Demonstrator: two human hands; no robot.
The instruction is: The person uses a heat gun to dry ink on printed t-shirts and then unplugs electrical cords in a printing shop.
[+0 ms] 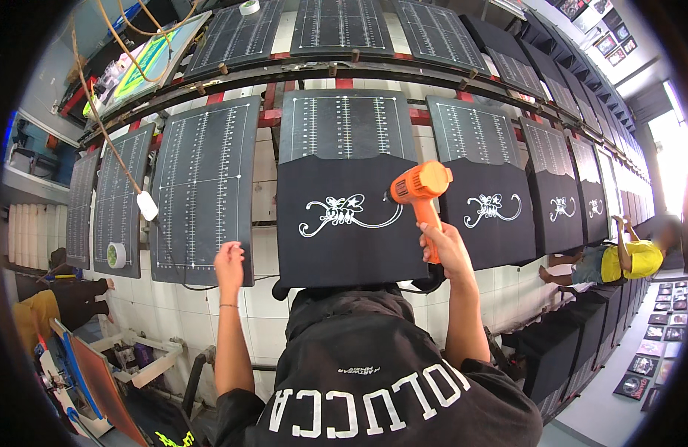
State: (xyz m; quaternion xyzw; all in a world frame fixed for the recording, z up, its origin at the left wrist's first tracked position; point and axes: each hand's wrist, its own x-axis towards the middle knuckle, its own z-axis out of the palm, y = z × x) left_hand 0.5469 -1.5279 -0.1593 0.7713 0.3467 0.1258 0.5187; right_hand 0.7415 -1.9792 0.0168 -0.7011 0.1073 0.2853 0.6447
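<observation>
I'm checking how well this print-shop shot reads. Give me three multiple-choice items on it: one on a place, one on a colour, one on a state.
1. Where does the left hand rest?
A. on the bare gridded board's lower edge
B. on the tape roll
C. on the printed shirt

2. What colour is the heat gun?
A. blue
B. orange
C. grey

3. What is the right hand doing?
A. hanging open
B. gripping the heat gun's handle
C. lying flat

Answers: 1 A, fingers touch the gridded board; 2 B, its body is orange; 3 B, fingers wrap the handle.
</observation>
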